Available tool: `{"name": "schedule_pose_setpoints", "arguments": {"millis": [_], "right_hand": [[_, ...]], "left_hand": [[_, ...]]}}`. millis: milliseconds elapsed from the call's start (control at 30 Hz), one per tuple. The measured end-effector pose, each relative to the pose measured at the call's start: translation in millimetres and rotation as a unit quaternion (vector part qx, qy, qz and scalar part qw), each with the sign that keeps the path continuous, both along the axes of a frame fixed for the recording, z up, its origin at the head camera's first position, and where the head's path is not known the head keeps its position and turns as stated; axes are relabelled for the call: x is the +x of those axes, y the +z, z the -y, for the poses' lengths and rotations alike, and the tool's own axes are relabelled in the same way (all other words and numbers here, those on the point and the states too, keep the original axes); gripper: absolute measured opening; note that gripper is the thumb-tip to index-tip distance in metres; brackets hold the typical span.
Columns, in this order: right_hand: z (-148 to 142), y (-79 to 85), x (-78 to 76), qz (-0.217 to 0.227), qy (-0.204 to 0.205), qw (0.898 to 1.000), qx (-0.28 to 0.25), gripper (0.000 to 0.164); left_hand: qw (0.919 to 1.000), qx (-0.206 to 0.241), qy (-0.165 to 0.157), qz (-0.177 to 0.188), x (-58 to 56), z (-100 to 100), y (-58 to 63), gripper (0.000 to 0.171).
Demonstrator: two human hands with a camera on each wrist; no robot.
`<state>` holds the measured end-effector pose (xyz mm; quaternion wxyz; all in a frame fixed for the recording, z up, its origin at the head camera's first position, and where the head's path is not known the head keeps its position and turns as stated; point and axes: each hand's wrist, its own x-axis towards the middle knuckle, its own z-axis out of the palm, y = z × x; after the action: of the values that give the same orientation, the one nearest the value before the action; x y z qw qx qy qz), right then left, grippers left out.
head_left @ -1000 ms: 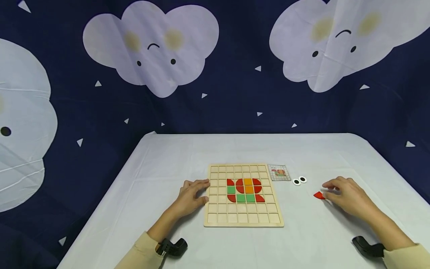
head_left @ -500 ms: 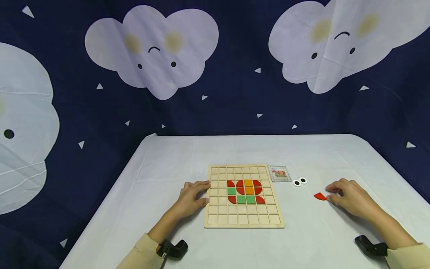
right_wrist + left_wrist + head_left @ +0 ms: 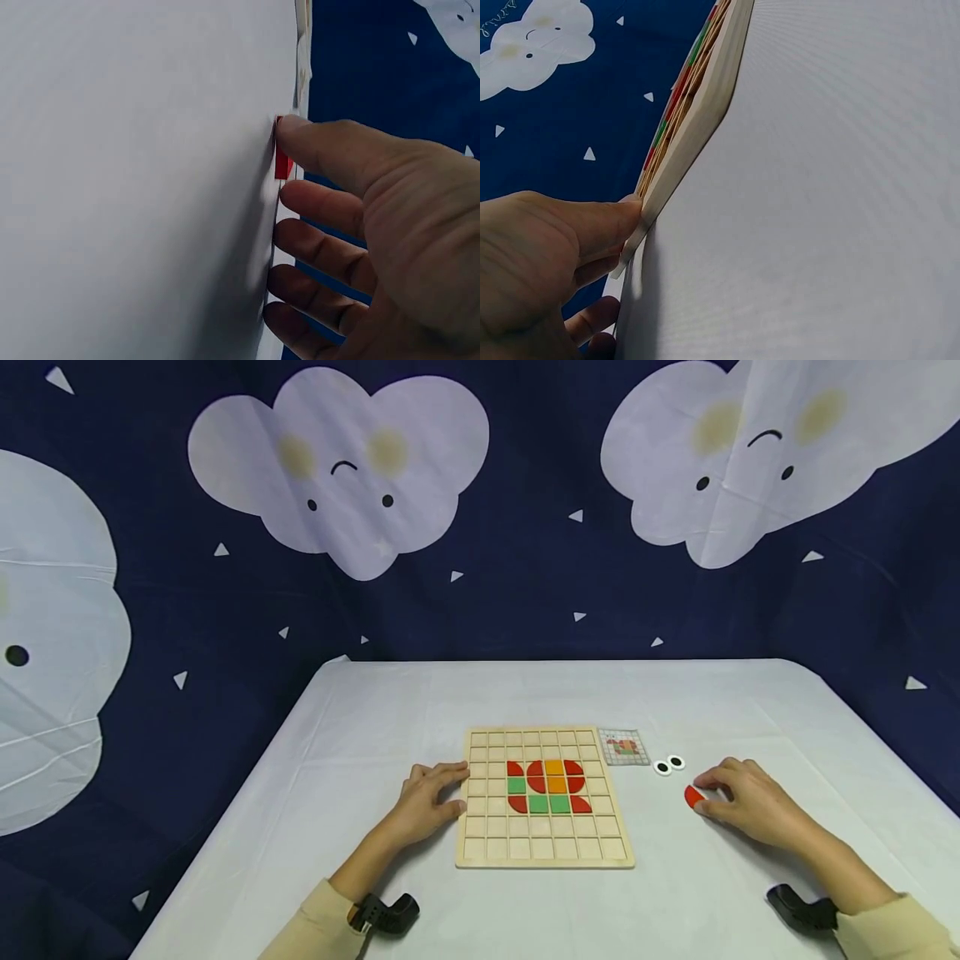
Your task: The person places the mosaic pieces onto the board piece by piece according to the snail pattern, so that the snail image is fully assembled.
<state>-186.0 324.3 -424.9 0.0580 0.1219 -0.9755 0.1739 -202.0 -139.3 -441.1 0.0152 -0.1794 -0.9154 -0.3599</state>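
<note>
A wooden grid board (image 3: 543, 853) lies on the table, with red, green and orange pieces (image 3: 557, 784) set in its middle cells. My left hand (image 3: 423, 802) rests against the board's left edge, thumb and index fingertips touching it at two spots. In the left wrist view, the thumb (image 3: 611, 225) meets the pale wooden side. Right of the board, my right hand (image 3: 753, 804) holds a red curved-edge piece (image 3: 692, 797) between thumb and index finger, low at the table. The right wrist view has the thumb over this red piece (image 3: 283, 163), the other fingers loosely bent below.
A small pattern card (image 3: 624, 747) lies at the board's upper right. Beside it sit two white discs with black centres (image 3: 669, 765), just left of my right hand. The white table (image 3: 375, 693) ends at a dark blue cloud-printed curtain (image 3: 525, 610).
My right hand has moved left toward the board, and the red piece has shifted left and turned with it. The left hand and board stay in place.
</note>
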Motion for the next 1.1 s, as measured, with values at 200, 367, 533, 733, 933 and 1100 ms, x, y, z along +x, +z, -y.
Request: {"name": "schedule_pose_setpoints", "arguments": {"millis": [200, 367, 533, 733, 933, 1100], "right_hand": [[9, 0.3, -4.1, -0.01, 0.002, 1.0, 0.005, 0.029], [11, 0.8, -6.3, -0.013, 0.008, 1.0, 0.01, 0.029], [8, 0.5, -4.2, -0.018, 0.015, 1.0, 0.006, 0.03], [5, 0.3, -1.9, -0.023, 0.019, 1.0, -0.004, 0.025], [11, 3.5, -1.9, -0.031, 0.023, 0.999, -0.009, 0.02], [34, 11.6, -5.0, -0.036, 0.033, 0.999, -0.012, 0.019]], "left_hand": [[1.0, -0.002, -0.002, -0.005, 0.3, 1, -1.7, 0.047], [1.0, -0.002, 0.0, -0.004, 1.0, 1, -2.5, 0.046], [1.0, -0.006, -0.002, -0.004, 0.7, 0, -0.8, 0.046], [0.9999, -0.007, -0.001, -0.011, -0.5, 1, 1.7, 0.046], [1.0, -0.006, -0.001, -0.007, -0.3, 1, 1.3, 0.046], [1.0, -0.004, -0.001, -0.005, 0.0, 1, -1.0, 0.046]]}}
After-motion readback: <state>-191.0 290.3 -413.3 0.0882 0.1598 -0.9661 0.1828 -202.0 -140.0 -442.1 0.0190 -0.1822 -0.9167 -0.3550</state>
